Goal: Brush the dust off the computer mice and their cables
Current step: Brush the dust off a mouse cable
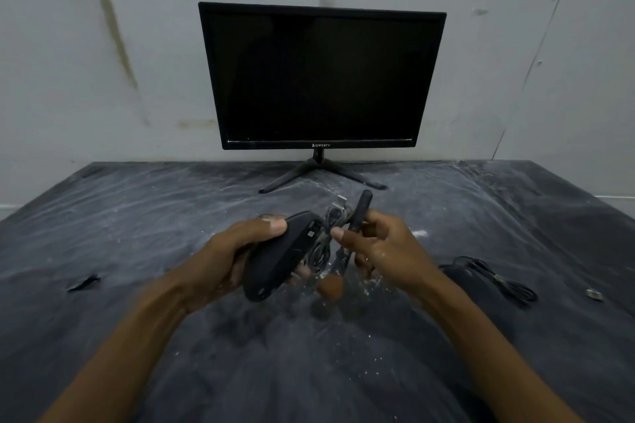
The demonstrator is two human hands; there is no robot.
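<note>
My left hand (230,257) grips a black computer mouse (278,257) above the table, underside turned up toward me. Its bundled cable (323,244) hangs beside it, with the USB plug (341,198) sticking out at the far end. My right hand (385,247) holds a black-handled brush (359,213); its brownish bristle tip (331,287) is blurred just below the cable. A second black mouse (457,276) with its coiled cable (505,282) lies on the table to the right of my right forearm.
A black monitor (321,79) on a tripod stand (321,173) stands at the back against a stained white wall. The table is covered in a dark, dusty plastic sheet (137,216) with a small tear (84,282) at the left. A small metal piece (595,294) lies far right.
</note>
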